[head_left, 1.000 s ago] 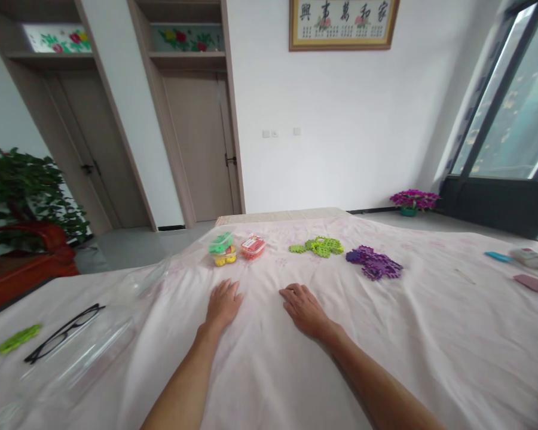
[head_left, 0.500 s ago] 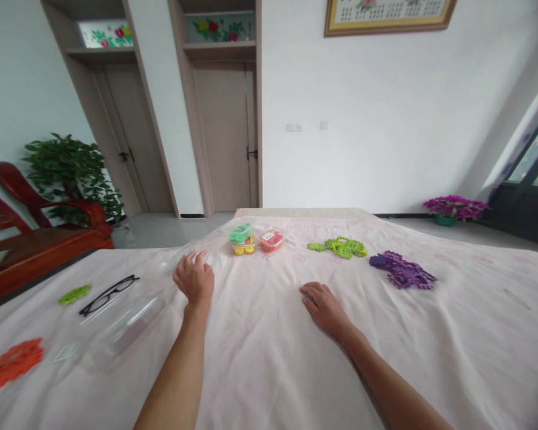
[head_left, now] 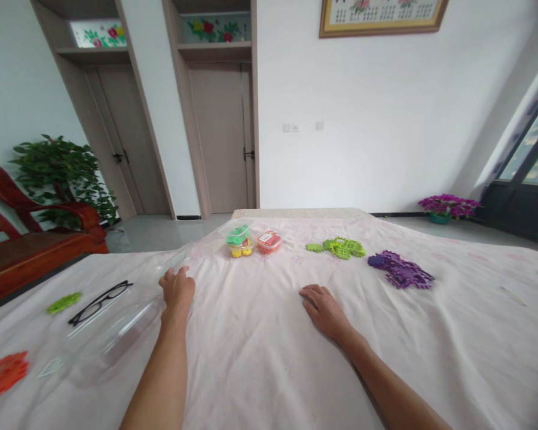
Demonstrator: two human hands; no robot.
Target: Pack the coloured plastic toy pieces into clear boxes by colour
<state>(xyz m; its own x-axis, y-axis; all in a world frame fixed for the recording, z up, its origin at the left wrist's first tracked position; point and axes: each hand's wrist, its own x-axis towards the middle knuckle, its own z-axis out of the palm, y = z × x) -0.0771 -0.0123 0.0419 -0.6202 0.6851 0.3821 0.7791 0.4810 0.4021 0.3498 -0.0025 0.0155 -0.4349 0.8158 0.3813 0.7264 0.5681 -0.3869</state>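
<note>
My left hand [head_left: 177,291] rests on the edge of a clear plastic container [head_left: 116,325] lying on the pale pink cloth [head_left: 269,358]; its fingers curl over the rim. My right hand [head_left: 325,307] lies flat on the cloth, fingers stretched out, holding nothing. Beyond the hands stand two small clear tubs, one with green and yellow pieces [head_left: 239,240] and one with red pieces [head_left: 269,241]. Further right lie a pile of green flat pieces [head_left: 338,247] and a pile of purple ones [head_left: 399,270].
Black glasses [head_left: 99,294] and a green piece [head_left: 63,303] lie at the left, an orange piece [head_left: 2,375] nearer the left edge. A red wooden chair [head_left: 31,239] and a potted plant [head_left: 60,173] stand beyond the table. Doors are behind.
My left hand has moved left from the middle of the cloth onto the clear container. My right hand has stayed flat in place. The view has swung left.
</note>
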